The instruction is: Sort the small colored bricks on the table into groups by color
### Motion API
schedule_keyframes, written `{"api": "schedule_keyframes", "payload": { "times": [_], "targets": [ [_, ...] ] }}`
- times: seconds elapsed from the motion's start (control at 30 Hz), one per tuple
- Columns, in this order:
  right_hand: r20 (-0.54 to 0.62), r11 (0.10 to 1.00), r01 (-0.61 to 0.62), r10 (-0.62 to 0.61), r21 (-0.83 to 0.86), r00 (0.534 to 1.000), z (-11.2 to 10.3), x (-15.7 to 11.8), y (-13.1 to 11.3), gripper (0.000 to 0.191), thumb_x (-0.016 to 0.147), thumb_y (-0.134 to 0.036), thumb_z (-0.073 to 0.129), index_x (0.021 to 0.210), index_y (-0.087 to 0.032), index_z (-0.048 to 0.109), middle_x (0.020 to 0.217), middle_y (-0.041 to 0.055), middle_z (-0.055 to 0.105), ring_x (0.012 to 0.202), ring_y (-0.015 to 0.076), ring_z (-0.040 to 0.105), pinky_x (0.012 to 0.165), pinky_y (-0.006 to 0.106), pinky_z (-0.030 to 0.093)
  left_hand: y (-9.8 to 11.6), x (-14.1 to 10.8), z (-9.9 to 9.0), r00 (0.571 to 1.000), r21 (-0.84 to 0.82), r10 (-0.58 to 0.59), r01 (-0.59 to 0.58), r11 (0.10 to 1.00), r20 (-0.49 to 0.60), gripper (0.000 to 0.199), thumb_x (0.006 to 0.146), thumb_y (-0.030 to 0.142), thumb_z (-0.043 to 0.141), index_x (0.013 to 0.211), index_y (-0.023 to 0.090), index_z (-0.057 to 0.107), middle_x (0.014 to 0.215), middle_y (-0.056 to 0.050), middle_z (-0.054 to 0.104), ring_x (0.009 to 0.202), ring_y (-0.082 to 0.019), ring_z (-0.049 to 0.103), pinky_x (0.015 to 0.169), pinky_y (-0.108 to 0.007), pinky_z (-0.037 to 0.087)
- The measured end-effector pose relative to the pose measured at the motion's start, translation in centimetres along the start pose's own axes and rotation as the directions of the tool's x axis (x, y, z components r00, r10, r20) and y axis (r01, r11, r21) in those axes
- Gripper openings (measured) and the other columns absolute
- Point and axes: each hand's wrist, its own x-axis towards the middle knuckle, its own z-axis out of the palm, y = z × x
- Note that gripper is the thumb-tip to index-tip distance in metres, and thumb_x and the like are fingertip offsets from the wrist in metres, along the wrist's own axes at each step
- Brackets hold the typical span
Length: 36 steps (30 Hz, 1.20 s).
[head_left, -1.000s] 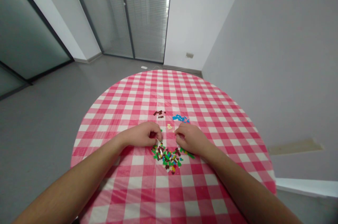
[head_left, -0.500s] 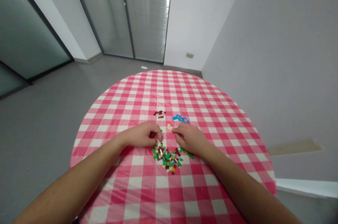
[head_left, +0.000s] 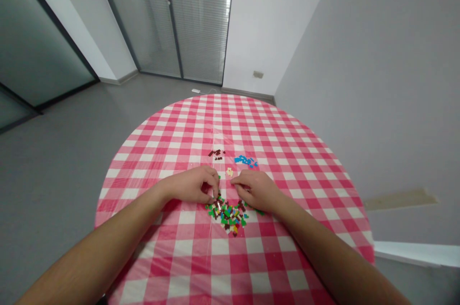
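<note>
A mixed pile of small building bricks (head_left: 230, 215), in green, brown, white, yellow, blue and red, lies in front of me. At its upper left edge my left hand (head_left: 199, 185) reaches in, thumb and forefinger curled together; what is between the tips is too small to make out. My right hand (head_left: 258, 191) hovers over the pile's right side, forefinger stretched out and apart from the thumb, with no brick visible in it. Just beyond that forefinger sits a little cluster of cream bricks (head_left: 229, 171). Some green bricks are partly hidden under the right hand.
Farther off lie a group of dark brown bricks (head_left: 216, 153) and a group of blue bricks (head_left: 246, 160). Everything rests on a round table with a red-and-white checked cloth (head_left: 230, 123). Beyond are glass partitions (head_left: 201, 22) and grey walls.
My left fingertips have moved slightly down onto the pile's edge. The right forefinger has drawn a little down and left, away from the cream bricks.
</note>
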Motion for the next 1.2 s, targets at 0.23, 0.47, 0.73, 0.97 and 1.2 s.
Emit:
{"api": "schedule_keyframes", "payload": {
  "times": [0.23, 0.47, 0.73, 0.97, 1.2],
  "targets": [
    [-0.025, 1.000, 0.016, -0.017, -0.001, 1.000, -0.05, 0.01, 0.07, 0.022, 0.081, -0.013, 0.055, 0.093, -0.019, 0.072, 0.089, 0.0038, 0.075, 0.080, 0.0178, 0.066, 0.070, 0.027, 0.046, -0.03, 0.00, 0.33, 0.999, 0.038, 0.038, -0.039, 0.999, 0.017, 0.009, 0.073, 0.011, 0.070, 0.077, 0.018, 0.074, 0.082, -0.002, 0.064, 0.079, -0.015, 0.057, 0.076, -0.026, 0.044],
    [-0.017, 1.000, 0.013, -0.013, -0.005, 1.000, 0.01, 0.03, 0.12, 0.023, 0.082, -0.014, 0.054, 0.095, -0.019, 0.072, 0.091, 0.0039, 0.075, 0.082, 0.0186, 0.067, 0.071, 0.028, 0.046, 0.13, -0.13, 0.39, 0.997, 0.125, 0.061, -0.068, 0.990, 0.054, 0.016, 0.066, 0.020, 0.081, 0.080, 0.021, 0.075, 0.087, -0.002, 0.063, 0.083, -0.016, 0.056, 0.079, -0.028, 0.042],
    [-0.005, 1.000, 0.001, -0.001, -0.005, 1.000, -0.25, 0.09, -0.11, 0.024, 0.082, -0.014, 0.054, 0.096, -0.019, 0.072, 0.092, 0.0037, 0.075, 0.081, 0.0174, 0.066, 0.070, 0.027, 0.046, -0.14, -0.09, 0.57, 0.994, 0.127, 0.077, -0.086, 0.988, 0.071, 0.006, 0.069, 0.017, 0.078, 0.071, 0.020, 0.073, 0.083, -0.001, 0.061, 0.082, -0.015, 0.055, 0.078, -0.026, 0.041],
    [-0.009, 1.000, 0.004, -0.004, -0.007, 1.000, -0.14, 0.05, -0.01, 0.024, 0.082, -0.014, 0.053, 0.096, -0.020, 0.072, 0.091, 0.0044, 0.075, 0.081, 0.0179, 0.066, 0.070, 0.027, 0.046, 0.21, -0.15, 0.35, 0.995, 0.137, 0.053, -0.065, 0.988, 0.086, 0.010, 0.067, 0.021, 0.080, 0.076, 0.022, 0.075, 0.086, -0.002, 0.062, 0.083, -0.017, 0.055, 0.080, -0.028, 0.040],
    [0.030, 0.998, 0.057, -0.057, 0.010, 0.998, -0.21, -0.07, -0.36, 0.021, 0.082, -0.013, 0.053, 0.092, -0.020, 0.070, 0.088, 0.0037, 0.073, 0.080, 0.0167, 0.064, 0.070, 0.026, 0.043, 0.15, -0.26, 0.30, 0.991, 0.121, 0.078, -0.092, 0.988, 0.112, 0.009, 0.069, 0.017, 0.077, 0.076, 0.023, 0.076, 0.085, -0.001, 0.062, 0.084, -0.017, 0.055, 0.078, -0.027, 0.039]
  ]
}}
